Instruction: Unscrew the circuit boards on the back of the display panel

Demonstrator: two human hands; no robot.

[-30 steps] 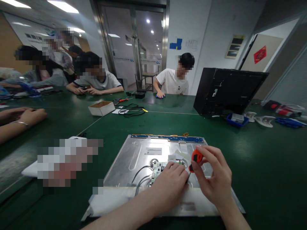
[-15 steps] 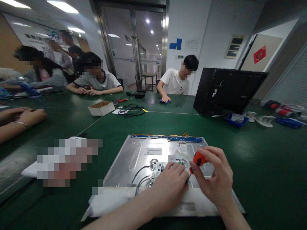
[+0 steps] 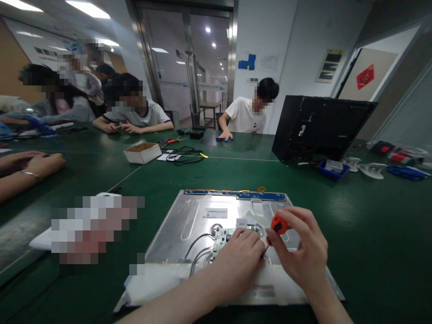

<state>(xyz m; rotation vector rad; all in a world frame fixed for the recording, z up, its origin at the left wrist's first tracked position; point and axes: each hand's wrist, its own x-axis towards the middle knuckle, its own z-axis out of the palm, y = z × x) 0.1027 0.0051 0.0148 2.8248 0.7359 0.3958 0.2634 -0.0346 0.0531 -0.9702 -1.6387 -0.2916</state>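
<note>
A silver metal display panel (image 3: pixel 192 220) lies flat on the table in front of me. A blue circuit strip (image 3: pixel 216 195) runs along its far edge, and a small green circuit board (image 3: pixel 221 237) with black cables (image 3: pixel 197 243) sits near its middle. My right hand (image 3: pixel 305 252) pinches the orange and black handle of a screwdriver (image 3: pixel 279 224), whose shaft slants down toward the board. My left hand (image 3: pixel 241 256) rests over the board's right part with fingers curled together, close to the shaft. Its fingertips and the screwdriver's tip are hidden behind that hand.
A black monitor (image 3: pixel 324 128) stands at the back right, with a blue tray (image 3: pixel 334 169) beside it. A white open box (image 3: pixel 142 153) and a coiled black cable (image 3: pixel 189 155) lie ahead. Several people sit around the table; a person's hands (image 3: pixel 43 164) are at the left.
The screwdriver handle has turned slightly in my right hand's fingers. My left hand has stayed in place. Across the table, a person's hand with something blue has slid left.
</note>
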